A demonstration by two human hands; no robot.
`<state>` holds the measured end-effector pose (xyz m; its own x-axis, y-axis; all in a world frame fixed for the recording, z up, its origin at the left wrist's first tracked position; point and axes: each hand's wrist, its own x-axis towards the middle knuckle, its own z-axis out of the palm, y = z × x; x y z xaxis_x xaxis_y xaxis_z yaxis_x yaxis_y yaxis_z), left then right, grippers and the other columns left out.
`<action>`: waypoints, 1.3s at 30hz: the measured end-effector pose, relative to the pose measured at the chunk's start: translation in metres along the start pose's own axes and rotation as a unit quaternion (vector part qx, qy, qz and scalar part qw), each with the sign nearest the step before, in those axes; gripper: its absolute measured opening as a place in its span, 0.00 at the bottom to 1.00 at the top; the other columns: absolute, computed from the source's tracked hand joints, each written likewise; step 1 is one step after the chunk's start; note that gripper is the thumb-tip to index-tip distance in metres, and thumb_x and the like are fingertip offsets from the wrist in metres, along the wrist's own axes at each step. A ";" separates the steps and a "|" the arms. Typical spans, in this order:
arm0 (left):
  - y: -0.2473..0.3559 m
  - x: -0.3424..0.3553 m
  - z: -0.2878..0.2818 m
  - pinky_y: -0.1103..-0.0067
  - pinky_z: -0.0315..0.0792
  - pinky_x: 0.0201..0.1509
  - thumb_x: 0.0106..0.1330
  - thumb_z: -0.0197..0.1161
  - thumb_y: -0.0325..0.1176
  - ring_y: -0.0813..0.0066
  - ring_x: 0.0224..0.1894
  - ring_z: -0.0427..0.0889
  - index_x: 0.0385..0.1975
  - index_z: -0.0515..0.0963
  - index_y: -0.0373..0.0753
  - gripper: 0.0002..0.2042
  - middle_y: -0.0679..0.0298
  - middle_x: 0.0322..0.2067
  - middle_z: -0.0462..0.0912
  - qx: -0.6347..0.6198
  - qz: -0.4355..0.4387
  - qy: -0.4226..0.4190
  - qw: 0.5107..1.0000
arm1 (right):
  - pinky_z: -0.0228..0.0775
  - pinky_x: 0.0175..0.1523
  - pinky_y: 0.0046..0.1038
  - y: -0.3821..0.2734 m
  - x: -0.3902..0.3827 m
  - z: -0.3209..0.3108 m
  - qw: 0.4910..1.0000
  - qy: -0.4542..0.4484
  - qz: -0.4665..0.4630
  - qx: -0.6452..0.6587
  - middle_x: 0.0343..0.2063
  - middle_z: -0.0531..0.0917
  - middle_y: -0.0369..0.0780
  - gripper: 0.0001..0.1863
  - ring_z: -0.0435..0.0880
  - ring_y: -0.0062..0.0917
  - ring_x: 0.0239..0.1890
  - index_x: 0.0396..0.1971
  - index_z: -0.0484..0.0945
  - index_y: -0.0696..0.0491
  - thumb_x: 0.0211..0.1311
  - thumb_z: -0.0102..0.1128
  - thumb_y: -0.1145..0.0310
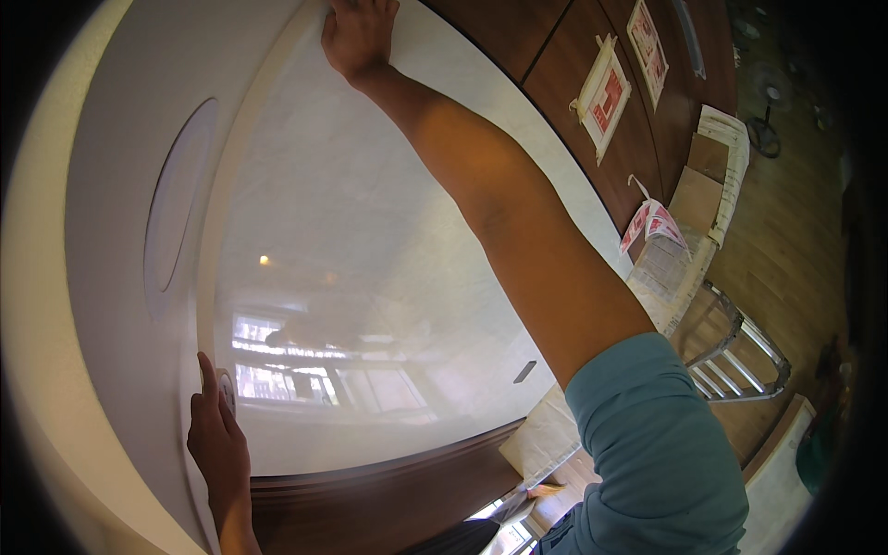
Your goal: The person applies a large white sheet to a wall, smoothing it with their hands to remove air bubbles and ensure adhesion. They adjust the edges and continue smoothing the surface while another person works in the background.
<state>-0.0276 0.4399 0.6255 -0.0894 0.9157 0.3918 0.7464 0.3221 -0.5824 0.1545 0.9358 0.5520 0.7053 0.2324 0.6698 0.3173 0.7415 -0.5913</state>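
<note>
A glossy white countertop (407, 277) spreads below me, with a pale beige strip of tape (242, 139) running along its left edge where it meets the wall. At the lower left, my left hand (220, 444) is closed around a small roll of tape (227, 393), of which only the side shows. Its index finger points up along the strip. My right arm reaches across to the far end, where my right hand (361, 39) rests on the countertop beside the strip. Its fingers look apart, with their tips partly cut off by the upper rim.
An oval recess (180, 194) marks the wall at left. A small grey flat piece (525, 372) lies on the countertop. Brown cabinet panels (555, 55) with taped red-and-white sheets (606, 104) stand at right, near flattened cardboard (696, 199) and a metal stepladder (740, 361) on the wood floor.
</note>
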 end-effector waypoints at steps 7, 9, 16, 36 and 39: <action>-0.019 0.011 0.026 0.67 0.79 0.40 0.80 0.51 0.29 0.62 0.33 0.83 0.78 0.59 0.52 0.28 0.57 0.32 0.78 0.012 0.009 0.016 1.000 | 0.58 0.68 0.45 -0.003 0.000 -0.001 1.000 -0.011 0.001 -0.019 0.69 0.71 0.40 0.26 0.67 0.39 0.67 0.64 0.76 0.54 0.65 0.60 0.73; -0.027 0.018 0.038 0.68 0.79 0.37 0.79 0.52 0.29 0.63 0.31 0.82 0.78 0.59 0.53 0.28 0.57 0.31 0.78 0.026 0.018 0.024 0.999 | 0.58 0.68 0.44 -0.003 0.000 0.000 1.000 -0.012 0.003 -0.023 0.69 0.71 0.40 0.26 0.67 0.39 0.67 0.64 0.76 0.54 0.65 0.60 0.73; -0.043 0.042 0.065 0.70 0.78 0.29 0.80 0.53 0.31 0.66 0.25 0.81 0.79 0.56 0.54 0.29 0.58 0.29 0.77 0.091 0.018 0.027 0.995 | 0.58 0.68 0.45 -0.001 0.000 0.001 1.000 -0.001 -0.012 -0.020 0.69 0.73 0.42 0.25 0.68 0.38 0.66 0.63 0.76 0.55 0.65 0.60 0.74; -0.050 0.053 0.067 0.67 0.80 0.30 0.80 0.51 0.34 0.60 0.25 0.82 0.79 0.55 0.49 0.28 0.55 0.28 0.79 0.104 0.003 0.005 0.995 | 0.38 0.79 0.60 -0.090 -0.079 0.006 0.993 0.056 0.059 0.083 0.64 0.66 0.55 0.32 0.61 0.53 0.71 0.64 0.66 0.59 0.56 0.57 0.78; -0.052 0.056 0.068 0.68 0.79 0.30 0.81 0.50 0.35 0.62 0.24 0.81 0.79 0.55 0.49 0.28 0.56 0.27 0.79 0.121 0.003 -0.013 0.993 | 0.35 0.79 0.64 -0.097 -0.092 0.003 0.998 0.009 0.016 0.065 0.65 0.64 0.53 0.31 0.61 0.49 0.71 0.62 0.67 0.56 0.55 0.60 0.80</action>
<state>-0.1164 0.4905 0.6297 -0.1054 0.9228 0.3706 0.5669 0.3619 -0.7400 0.0573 0.8445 0.5488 0.7259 0.2471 0.6419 0.2098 0.8092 -0.5488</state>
